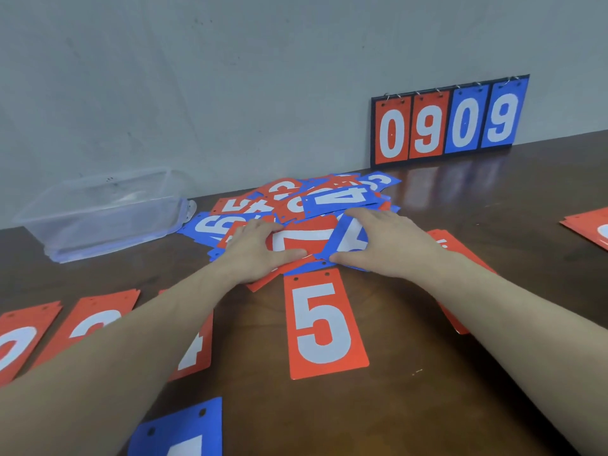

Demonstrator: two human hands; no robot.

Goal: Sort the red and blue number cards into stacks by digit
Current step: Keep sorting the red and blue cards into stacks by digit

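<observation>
A loose pile of red and blue number cards [332, 197] lies at the middle of the brown table [411, 406]. My left hand [256, 251] rests flat on a red 7 card [306, 238] at the pile's near edge, thumb stretched to the right. My right hand [391, 245] lies spread beside it, touching a tilted blue card [348, 238] between thumb and fingers. A red 5 card [325, 324] lies alone just in front of the pile. To the left lie a red 3 stack [95, 320] and a red 4 card [197, 350], half hidden by my left forearm.
A clear plastic box [108, 212] stands at the back left. A flip scoreboard [447, 123] reading 0909 leans on the wall. More red cards lie at the far left [16, 337], under my right forearm [450, 241] and at the right edge [589, 228]. A blue 4 card [184, 432] lies nearest me.
</observation>
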